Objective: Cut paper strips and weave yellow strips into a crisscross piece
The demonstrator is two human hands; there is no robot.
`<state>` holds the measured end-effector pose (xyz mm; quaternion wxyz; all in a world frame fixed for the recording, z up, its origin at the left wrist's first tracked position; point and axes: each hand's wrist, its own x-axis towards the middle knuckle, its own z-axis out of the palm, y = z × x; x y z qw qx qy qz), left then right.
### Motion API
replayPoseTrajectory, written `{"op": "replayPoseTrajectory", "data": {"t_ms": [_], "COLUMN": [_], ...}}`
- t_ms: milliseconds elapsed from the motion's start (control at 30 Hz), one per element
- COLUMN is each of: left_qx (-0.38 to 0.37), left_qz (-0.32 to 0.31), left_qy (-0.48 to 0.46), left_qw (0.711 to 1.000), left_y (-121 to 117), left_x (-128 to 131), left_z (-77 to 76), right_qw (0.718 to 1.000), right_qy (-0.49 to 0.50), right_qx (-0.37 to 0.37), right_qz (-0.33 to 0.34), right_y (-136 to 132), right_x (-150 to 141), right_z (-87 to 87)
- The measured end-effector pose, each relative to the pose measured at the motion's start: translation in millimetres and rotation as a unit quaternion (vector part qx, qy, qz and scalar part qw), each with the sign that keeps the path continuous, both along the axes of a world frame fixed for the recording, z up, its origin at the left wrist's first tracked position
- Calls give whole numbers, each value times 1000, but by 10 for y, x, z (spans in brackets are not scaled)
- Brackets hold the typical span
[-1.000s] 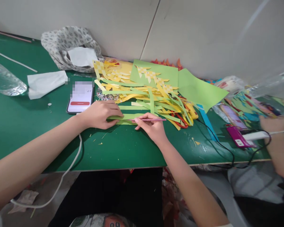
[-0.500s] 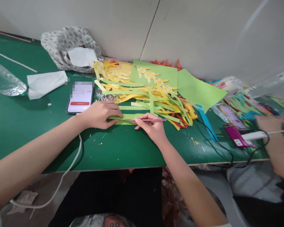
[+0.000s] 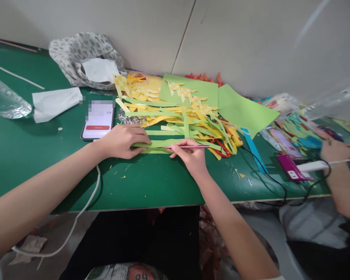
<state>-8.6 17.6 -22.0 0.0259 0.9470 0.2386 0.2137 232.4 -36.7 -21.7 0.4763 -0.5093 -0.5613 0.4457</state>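
My left hand (image 3: 124,140) lies on the green table (image 3: 151,182), fingers pressed flat on the left end of a light green paper strip (image 3: 159,143). My right hand (image 3: 191,153) pinches a thin pink pen (image 3: 189,146), held level along that strip with its tip pointing left. Just behind both hands lies a loose pile of green and yellow paper strips (image 3: 181,120), some woven into checkered pieces.
A phone (image 3: 98,119) lies left of the pile, with a white tissue (image 3: 54,102), a plastic bottle (image 3: 4,102) and a patterned cloth bag (image 3: 84,58) further left. Red-handled scissors (image 3: 221,149) lie under the strips. Another person's hands (image 3: 336,151) work at the right by a pink device (image 3: 291,169).
My right hand and the pen have slid a little to the right along the strip. My left hand has stayed put. The other person's hands have shifted slightly.
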Motion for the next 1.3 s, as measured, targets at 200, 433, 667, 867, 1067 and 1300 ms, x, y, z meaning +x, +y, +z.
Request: {"op": "replayPoseTrajectory", "data": {"t_ms": [200, 433, 667, 867, 1067, 1300], "left_qx": [1, 0, 1, -1, -2, -5], "left_qz": [1, 2, 3, 2, -2, -1], "left_qy": [2, -2, 2, -3, -7, -2], "left_qw": [1000, 1000, 1000, 1000, 1000, 1000], "left_y": [-5, -10, -3, -5, -2, -9], "left_x": [5, 6, 2, 4, 7, 7], "left_z": [6, 8, 4, 5, 2, 13], "right_qw": [999, 1000, 1000, 1000, 1000, 1000], "right_qy": [-28, -1, 0, 14, 9, -2], "right_qx": [8, 13, 5, 9, 6, 9], "right_qz": [33, 0, 0, -19, -19, 8], "right_y": [-4, 8, 16, 20, 20, 15], "right_x": [3, 58, 74, 108, 111, 110], "right_z": [15, -21, -5, 14, 9, 21]}}
